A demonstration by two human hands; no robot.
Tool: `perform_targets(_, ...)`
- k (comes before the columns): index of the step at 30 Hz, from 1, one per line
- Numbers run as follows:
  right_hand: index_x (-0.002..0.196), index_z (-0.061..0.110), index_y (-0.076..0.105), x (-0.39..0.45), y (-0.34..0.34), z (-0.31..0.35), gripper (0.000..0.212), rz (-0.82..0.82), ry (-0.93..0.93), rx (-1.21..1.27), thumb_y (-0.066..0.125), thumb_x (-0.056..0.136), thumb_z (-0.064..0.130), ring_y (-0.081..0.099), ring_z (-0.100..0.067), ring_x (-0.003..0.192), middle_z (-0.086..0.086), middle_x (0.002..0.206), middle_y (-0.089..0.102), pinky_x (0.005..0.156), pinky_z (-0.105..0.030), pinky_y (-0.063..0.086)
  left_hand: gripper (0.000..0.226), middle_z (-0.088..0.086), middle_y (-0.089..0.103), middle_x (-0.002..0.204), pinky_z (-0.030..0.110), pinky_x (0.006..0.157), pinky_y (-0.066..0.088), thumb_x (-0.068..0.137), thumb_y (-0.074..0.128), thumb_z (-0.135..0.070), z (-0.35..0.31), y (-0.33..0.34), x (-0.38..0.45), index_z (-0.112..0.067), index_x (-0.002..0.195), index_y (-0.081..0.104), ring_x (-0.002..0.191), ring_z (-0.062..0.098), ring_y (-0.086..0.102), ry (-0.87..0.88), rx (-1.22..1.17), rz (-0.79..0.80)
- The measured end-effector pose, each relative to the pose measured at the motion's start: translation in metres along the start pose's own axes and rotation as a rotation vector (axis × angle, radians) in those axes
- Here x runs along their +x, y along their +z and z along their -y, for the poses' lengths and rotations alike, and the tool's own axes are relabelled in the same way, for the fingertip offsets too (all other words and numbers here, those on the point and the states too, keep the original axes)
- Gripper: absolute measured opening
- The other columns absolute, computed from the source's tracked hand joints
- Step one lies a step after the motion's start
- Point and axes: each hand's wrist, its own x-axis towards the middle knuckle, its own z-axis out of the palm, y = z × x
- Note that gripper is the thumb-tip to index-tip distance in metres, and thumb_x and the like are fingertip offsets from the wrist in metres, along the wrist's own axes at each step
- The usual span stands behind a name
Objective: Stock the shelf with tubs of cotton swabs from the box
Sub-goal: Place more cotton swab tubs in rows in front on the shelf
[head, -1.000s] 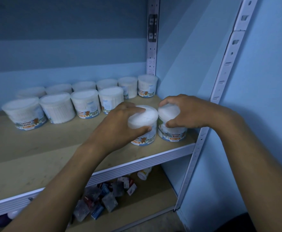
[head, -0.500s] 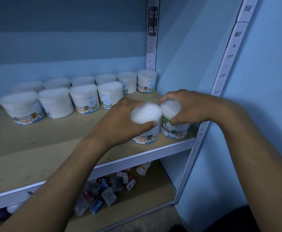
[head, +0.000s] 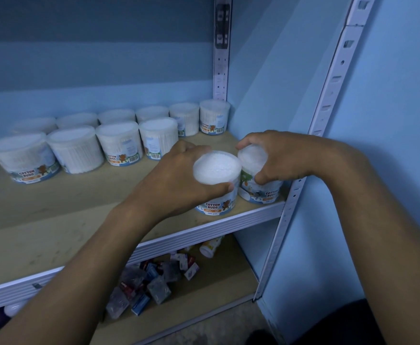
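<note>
Two clear tubs of cotton swabs stand side by side at the front right corner of the wooden shelf (head: 54,220). My left hand (head: 176,180) grips the left tub (head: 216,170) around its lid and side. My right hand (head: 281,158) wraps over the top of the right tub (head: 258,190), which sits against the right upright. Both tubs rest on the shelf board near its front edge. Further back, several more tubs (head: 119,143) stand in two rows along the wall. The box is not in view.
A white slotted upright (head: 328,95) runs along the shelf's right front corner, and another upright (head: 220,58) stands at the back. On the lower shelf lie several small packets (head: 154,282) and a white bottle (head: 210,247). Blue walls close in behind and to the right.
Both hands with their tubs stay at the front right corner. The view has shifted slightly, and the tubs have settled a little closer together on the board.
</note>
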Motion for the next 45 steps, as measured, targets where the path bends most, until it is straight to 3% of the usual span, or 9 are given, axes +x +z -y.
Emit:
perform_targets(10, 0.143, 0.041, 0.042, 0.0, 0.0, -0.001, 0.081, -0.001, 0.003, -0.003, 0.084, 0.076, 0.025, 0.048, -0.017, 0.107, 0.004, 0.128, 0.044, 0.086, -0.031, 0.045, 0.086, -0.013, 0.047, 0.124, 0.001, 0.076, 0.032, 0.062, 0.072, -0.072, 0.002, 0.004, 0.0, -0.029, 0.135, 0.056, 0.103, -0.004, 0.042, 0.006, -0.015, -0.036)
perform_targets(14, 0.143, 0.04, 0.042, 0.001, 0.001, -0.002, 0.081, -0.009, 0.0, -0.018, 0.084, 0.075, 0.026, 0.047, -0.017, 0.106, 0.003, 0.132, 0.046, 0.086, -0.031, 0.045, 0.087, -0.013, 0.047, 0.125, 0.009, 0.081, 0.033, 0.061, 0.072, -0.073, 0.002, 0.004, -0.002, -0.031, 0.135, 0.055, 0.107, -0.002, 0.044, 0.007, -0.025, -0.034)
perform_targets(20, 0.144, 0.041, 0.041, 0.001, 0.001, -0.001, 0.083, -0.008, 0.006, -0.017, 0.084, 0.074, 0.027, 0.05, -0.021, 0.112, 0.001, 0.138, 0.046, 0.094, -0.035, 0.048, 0.078, -0.016, 0.052, 0.126, 0.023, 0.09, 0.045, 0.065, 0.06, -0.083, 0.003, -0.001, -0.002, -0.039, 0.129, 0.056, 0.109, 0.002, 0.051, -0.008, -0.052, -0.053)
perform_targets(25, 0.144, 0.039, 0.043, 0.002, 0.0, 0.0, 0.082, -0.009, 0.003, -0.031, 0.085, 0.075, 0.026, 0.047, -0.019, 0.112, 0.0, 0.141, 0.046, 0.092, -0.033, 0.045, 0.07, -0.016, 0.054, 0.126, 0.015, 0.078, 0.041, 0.072, 0.065, -0.072, 0.006, -0.003, -0.006, -0.034, 0.131, 0.057, 0.098, 0.002, 0.052, -0.007, -0.063, -0.06)
perform_targets(33, 0.144, 0.038, 0.044, 0.001, 0.001, 0.002, 0.081, -0.023, 0.004, -0.046, 0.084, 0.074, 0.026, 0.046, -0.016, 0.106, 0.001, 0.136, 0.046, 0.088, -0.029, 0.042, 0.072, -0.015, 0.057, 0.126, 0.018, 0.079, 0.045, 0.067, 0.071, -0.071, 0.009, -0.003, -0.005, -0.032, 0.127, 0.061, 0.093, 0.004, 0.055, -0.022, -0.09, -0.08)
perform_targets(40, 0.149, 0.041, 0.034, -0.002, -0.002, 0.005, 0.085, 0.027, 0.008, -0.026, 0.079, 0.078, 0.032, 0.047, -0.02, 0.126, 0.002, 0.148, 0.039, 0.103, -0.034, 0.044, 0.069, -0.018, 0.057, 0.122, 0.011, 0.071, 0.043, 0.07, 0.068, -0.072, 0.008, -0.007, -0.008, -0.034, 0.126, 0.058, 0.088, 0.001, 0.059, -0.027, -0.121, -0.09)
perform_targets(45, 0.149, 0.041, 0.035, -0.003, -0.008, 0.017, 0.072, -0.015, -0.039, 0.027, 0.069, 0.086, 0.03, 0.042, -0.019, 0.134, 0.001, 0.153, 0.035, 0.104, -0.03, 0.038, 0.064, -0.019, 0.055, 0.128, 0.014, 0.077, 0.046, 0.076, 0.06, -0.073, 0.023, -0.021, -0.015, -0.038, 0.129, 0.056, 0.094, 0.002, 0.062, -0.085, -0.133, -0.14)
